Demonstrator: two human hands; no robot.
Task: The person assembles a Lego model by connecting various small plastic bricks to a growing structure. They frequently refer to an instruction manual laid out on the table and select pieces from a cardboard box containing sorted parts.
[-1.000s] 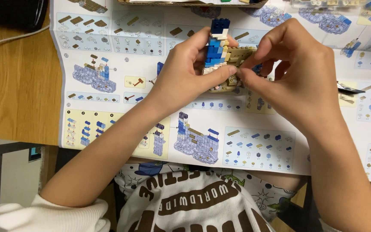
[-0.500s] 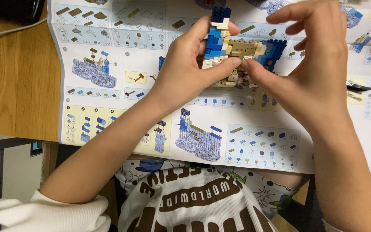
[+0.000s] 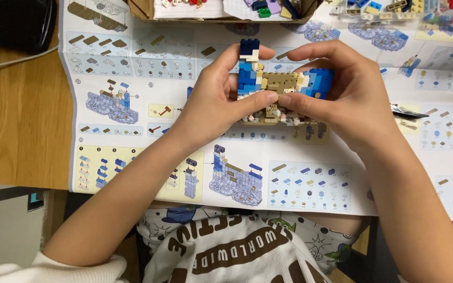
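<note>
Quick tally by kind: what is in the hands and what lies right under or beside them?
Brick model, held by left hand and right hand: 1
Instruction sheet: 1
Cardboard box: 1
Clear parts tray: 1
Total: 4

light: even, soft indoor light is falling from above | shadows: faint ones are sitting under the hands (image 3: 284, 99) | glare: none showing | focus: centre sharp, lower edge softening slightly
</note>
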